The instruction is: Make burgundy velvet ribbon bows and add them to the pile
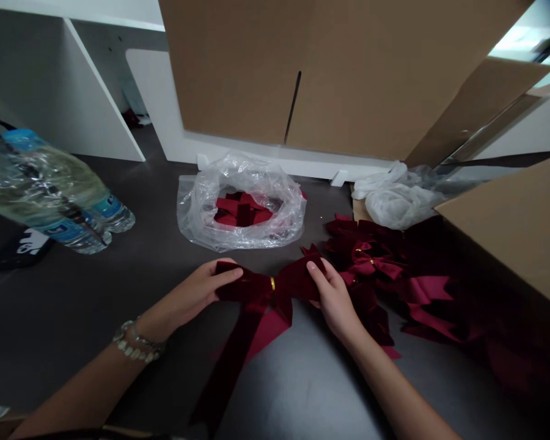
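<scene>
A dark red velvet bow (256, 286) with a gold tie at its centre is stretched between my hands, its tails hanging toward me. My left hand (211, 282) pinches the left loop, thumb on top. The right loop is gripped by my right hand (332, 293), also with the thumb on top. Just beyond the bow, a clear plastic bag (192, 214) lies with its mouth spread, and folded red bows (244, 211) show inside it. Beside my right hand is a pile of similar red bows (371, 260), some with gold ties.
Wrapped water bottles (68, 189) stand at the left on the dark table (151, 269), near a black item with white lettering (25, 244). A large cardboard box (348, 79) rises at the back. Crumpled clear plastic (401, 198) and a cardboard flap (517, 220) are at the right.
</scene>
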Demonstrator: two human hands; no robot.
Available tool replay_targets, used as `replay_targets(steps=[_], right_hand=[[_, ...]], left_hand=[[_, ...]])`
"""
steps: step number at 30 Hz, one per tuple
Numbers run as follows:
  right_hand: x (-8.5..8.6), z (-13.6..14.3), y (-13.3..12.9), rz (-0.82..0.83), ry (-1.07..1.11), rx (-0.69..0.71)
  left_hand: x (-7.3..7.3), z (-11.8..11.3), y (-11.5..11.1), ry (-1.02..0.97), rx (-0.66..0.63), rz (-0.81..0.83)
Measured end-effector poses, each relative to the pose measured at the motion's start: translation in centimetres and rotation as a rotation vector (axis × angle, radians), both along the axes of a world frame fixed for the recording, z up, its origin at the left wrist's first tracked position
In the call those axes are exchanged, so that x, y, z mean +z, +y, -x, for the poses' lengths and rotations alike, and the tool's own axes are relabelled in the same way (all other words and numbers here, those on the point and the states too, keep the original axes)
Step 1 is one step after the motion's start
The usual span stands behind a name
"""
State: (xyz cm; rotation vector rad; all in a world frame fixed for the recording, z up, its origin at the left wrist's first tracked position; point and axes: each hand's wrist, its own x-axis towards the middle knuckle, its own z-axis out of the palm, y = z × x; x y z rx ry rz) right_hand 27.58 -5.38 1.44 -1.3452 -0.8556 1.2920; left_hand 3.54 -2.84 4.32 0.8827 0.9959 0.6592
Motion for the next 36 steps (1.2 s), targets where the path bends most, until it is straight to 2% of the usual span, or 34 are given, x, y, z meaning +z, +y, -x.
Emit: replay_targets(steps=[2,4,7,11,15,19,24,29,31,34,36], right_hand=[[-0.2,0.1,0.0,-0.031,-0.011,-0.008],[-0.5,0.2,0.0,-0.056,-0.006,0.021],[-1.0,0.5,0.3,-0.054,-0.026,0.013],[-1.4,1.3,0.9,-0.101,-0.019,-0.128],[-1.0,2.0,1.4,-0.111,0.131,-0.245],[-0.4,2.2,1.5,-0.036,0.273,-0.231],[-0.6,2.5,1.1,-0.011,0.263,-0.189],[-0.3,2.7,0.7,-0.024,0.261,-0.176],[-0.3,2.4,0.9,-0.059,0.171,-0.178],[-0.9,1.2,1.3,-0.149,-0.245,-0.105],[-1.2,0.1,1.5,-0.199,-0.503,-0.026]], left_hand=[[-0.8,-0.8,-0.2,0.031,0.184,-0.067],[-1.6,-1.4,-0.4,0.134,0.330,-0.208],[-2.7,-2.2,-0.9,0.262,0.455,-0.392],[-3.1,-2.8,-1.2,0.132,0.619,-0.334],[-2.6,-3.6,-1.1,-0.063,0.743,-0.239],[-2.6,-3.7,-0.8,-0.117,0.779,-0.224],[-3.5,-3.3,-0.8,-0.046,0.862,-0.352],[-3.2,-3.5,-0.8,-0.023,0.827,-0.354],[-3.1,-3.4,-0.7,0.093,0.763,-0.412],[-3.4,-2.6,-0.3,0.341,0.648,-0.529],[-3.6,-1.5,0.3,0.437,0.555,-0.564]])
